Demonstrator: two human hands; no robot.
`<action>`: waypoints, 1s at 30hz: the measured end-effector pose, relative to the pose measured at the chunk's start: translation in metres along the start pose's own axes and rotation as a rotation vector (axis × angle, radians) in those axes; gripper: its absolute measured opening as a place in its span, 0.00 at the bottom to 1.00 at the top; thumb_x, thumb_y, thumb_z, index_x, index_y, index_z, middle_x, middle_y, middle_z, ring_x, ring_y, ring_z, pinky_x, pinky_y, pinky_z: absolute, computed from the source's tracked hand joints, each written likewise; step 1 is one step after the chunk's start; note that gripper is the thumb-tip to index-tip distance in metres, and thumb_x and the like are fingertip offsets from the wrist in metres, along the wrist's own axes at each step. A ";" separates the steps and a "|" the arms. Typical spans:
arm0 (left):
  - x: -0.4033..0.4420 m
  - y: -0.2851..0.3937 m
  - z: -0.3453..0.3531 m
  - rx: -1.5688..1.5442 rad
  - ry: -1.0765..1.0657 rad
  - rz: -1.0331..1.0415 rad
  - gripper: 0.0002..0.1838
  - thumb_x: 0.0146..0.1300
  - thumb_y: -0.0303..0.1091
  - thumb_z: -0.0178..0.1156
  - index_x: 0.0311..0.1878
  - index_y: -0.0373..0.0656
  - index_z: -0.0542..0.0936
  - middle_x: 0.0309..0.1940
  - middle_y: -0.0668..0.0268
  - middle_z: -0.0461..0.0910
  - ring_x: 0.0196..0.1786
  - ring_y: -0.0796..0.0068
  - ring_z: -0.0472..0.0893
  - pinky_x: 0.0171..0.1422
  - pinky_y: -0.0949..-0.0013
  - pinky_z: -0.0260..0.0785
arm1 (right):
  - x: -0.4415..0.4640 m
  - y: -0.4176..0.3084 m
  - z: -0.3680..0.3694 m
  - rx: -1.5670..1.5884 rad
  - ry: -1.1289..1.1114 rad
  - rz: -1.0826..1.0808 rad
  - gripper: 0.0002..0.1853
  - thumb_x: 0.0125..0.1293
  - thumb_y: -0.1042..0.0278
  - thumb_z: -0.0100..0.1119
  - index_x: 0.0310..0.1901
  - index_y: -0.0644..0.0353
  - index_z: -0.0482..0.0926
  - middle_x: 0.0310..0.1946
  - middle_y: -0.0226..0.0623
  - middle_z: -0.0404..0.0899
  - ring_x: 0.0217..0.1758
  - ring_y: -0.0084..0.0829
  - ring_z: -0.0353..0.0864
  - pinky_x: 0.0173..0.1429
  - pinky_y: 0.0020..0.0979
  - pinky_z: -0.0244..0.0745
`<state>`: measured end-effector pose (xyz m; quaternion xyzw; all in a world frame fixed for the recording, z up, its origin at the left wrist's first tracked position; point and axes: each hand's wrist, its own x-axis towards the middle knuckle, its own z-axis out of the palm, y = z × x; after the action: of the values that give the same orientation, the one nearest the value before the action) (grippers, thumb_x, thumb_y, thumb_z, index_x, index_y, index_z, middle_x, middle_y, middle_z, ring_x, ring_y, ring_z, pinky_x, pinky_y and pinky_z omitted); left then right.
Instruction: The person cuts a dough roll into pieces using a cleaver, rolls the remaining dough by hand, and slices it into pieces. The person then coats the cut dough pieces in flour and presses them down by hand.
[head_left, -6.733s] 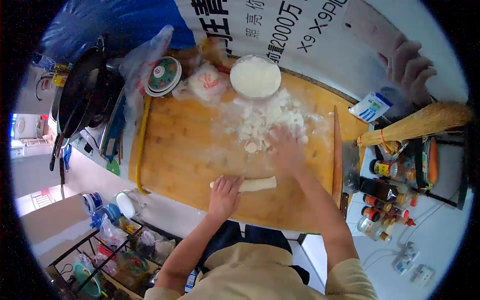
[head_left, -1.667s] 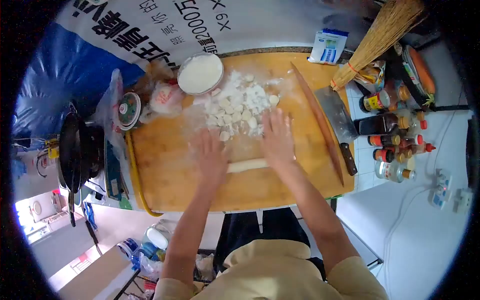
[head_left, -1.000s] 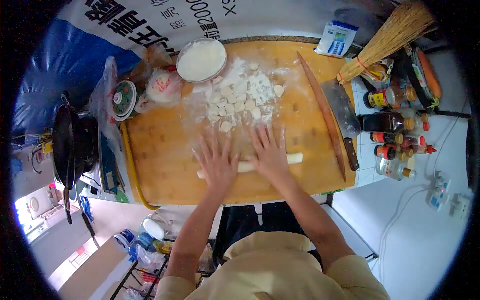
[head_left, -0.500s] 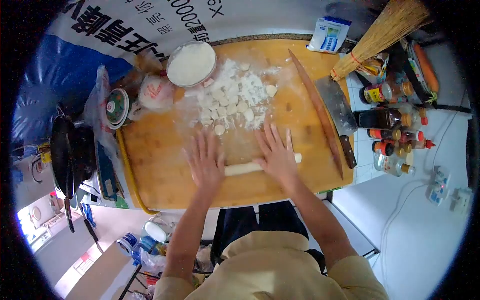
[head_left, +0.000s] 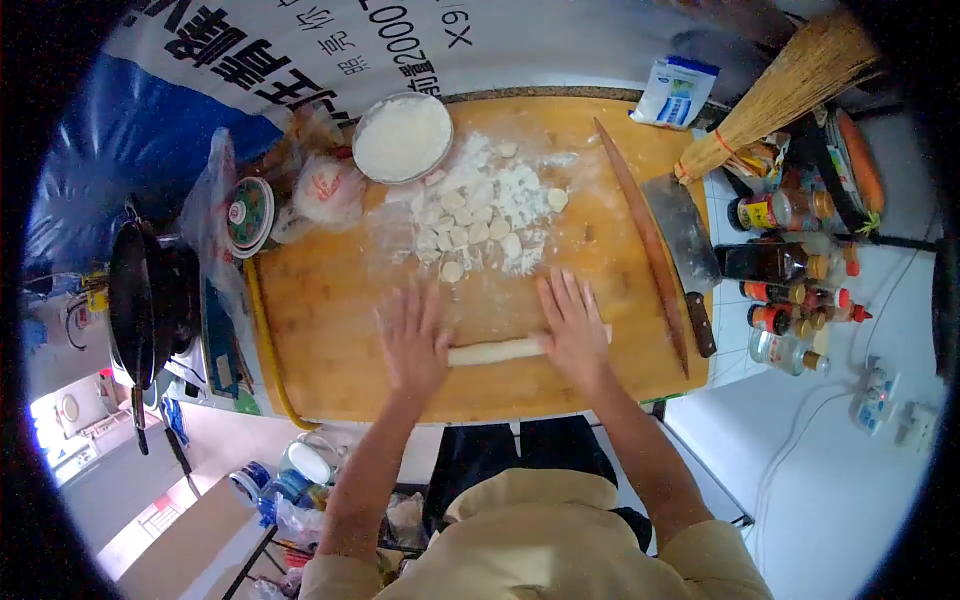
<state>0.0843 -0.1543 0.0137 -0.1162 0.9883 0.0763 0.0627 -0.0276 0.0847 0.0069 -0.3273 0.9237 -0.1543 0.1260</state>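
Observation:
A pale dough roll (head_left: 495, 351) lies crosswise near the front of the wooden board (head_left: 330, 290). My left hand (head_left: 413, 340) rests flat over its left end, fingers spread and pointing away from me. Over its right part lies my right hand (head_left: 575, 325), also flat with the fingers apart; a short bit of the roll shows beyond it. Both palms hide the dough under them. Behind the hands, several small cut dough pieces (head_left: 478, 232) sit in scattered white flour (head_left: 520, 195). A bowl of flour (head_left: 403, 138) stands at the board's back edge.
A long tapered wooden rolling pin (head_left: 645, 240) and a cleaver (head_left: 683, 235) lie on the right. Beyond them are a straw broom (head_left: 785, 95), a white-blue packet (head_left: 675, 92) and several bottles (head_left: 770, 262). On the left are a lidded pot (head_left: 250, 217), plastic bags (head_left: 328, 190) and a black pan (head_left: 140, 300).
Earliest, my left hand was on the roll and my right among the dough pieces. Now both lie on the roll, farther apart than one second ago. The camera view has shifted too.

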 end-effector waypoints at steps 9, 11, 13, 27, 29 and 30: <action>0.001 -0.009 0.001 -0.162 0.152 -0.205 0.37 0.64 0.43 0.51 0.76 0.53 0.54 0.76 0.61 0.51 0.78 0.52 0.46 0.76 0.37 0.30 | 0.021 -0.006 -0.016 -0.129 0.166 0.128 0.41 0.63 0.55 0.58 0.72 0.64 0.53 0.74 0.55 0.47 0.77 0.53 0.45 0.77 0.50 0.43; 0.026 -0.022 0.000 -0.150 0.150 -0.151 0.36 0.64 0.44 0.51 0.76 0.53 0.54 0.76 0.60 0.51 0.78 0.52 0.47 0.76 0.37 0.31 | 0.048 0.004 -0.015 -0.054 0.188 0.093 0.41 0.62 0.56 0.59 0.72 0.64 0.53 0.74 0.54 0.48 0.77 0.53 0.45 0.77 0.50 0.44; 0.018 -0.023 0.002 -0.144 0.147 -0.096 0.36 0.64 0.44 0.51 0.76 0.53 0.54 0.76 0.60 0.51 0.78 0.51 0.47 0.76 0.36 0.31 | 0.038 0.008 -0.012 0.015 0.207 0.059 0.41 0.61 0.57 0.60 0.72 0.63 0.53 0.74 0.53 0.48 0.77 0.53 0.46 0.77 0.50 0.45; 0.030 -0.023 -0.003 0.087 0.179 -0.144 0.36 0.64 0.42 0.54 0.75 0.49 0.56 0.75 0.57 0.51 0.78 0.56 0.47 0.76 0.36 0.34 | 0.044 0.005 -0.012 -0.104 0.249 0.131 0.39 0.64 0.57 0.56 0.71 0.67 0.54 0.73 0.54 0.49 0.77 0.49 0.47 0.78 0.47 0.42; 0.043 -0.012 -0.001 0.082 0.199 -0.102 0.36 0.64 0.43 0.54 0.74 0.49 0.57 0.75 0.58 0.52 0.78 0.56 0.48 0.76 0.37 0.34 | 0.056 0.005 -0.008 -0.020 0.263 0.140 0.37 0.66 0.57 0.55 0.71 0.66 0.54 0.73 0.53 0.49 0.77 0.48 0.47 0.78 0.46 0.43; 0.046 -0.001 0.000 0.077 0.201 -0.066 0.36 0.64 0.43 0.55 0.74 0.48 0.57 0.75 0.58 0.52 0.78 0.57 0.48 0.76 0.37 0.35 | 0.061 -0.006 -0.006 -0.001 0.270 0.083 0.36 0.67 0.56 0.53 0.71 0.66 0.54 0.73 0.53 0.49 0.77 0.49 0.48 0.78 0.45 0.43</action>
<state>0.0397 -0.1652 0.0074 -0.1531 0.9875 0.0241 -0.0298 -0.0723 0.0419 0.0069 -0.2654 0.9450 -0.1911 0.0068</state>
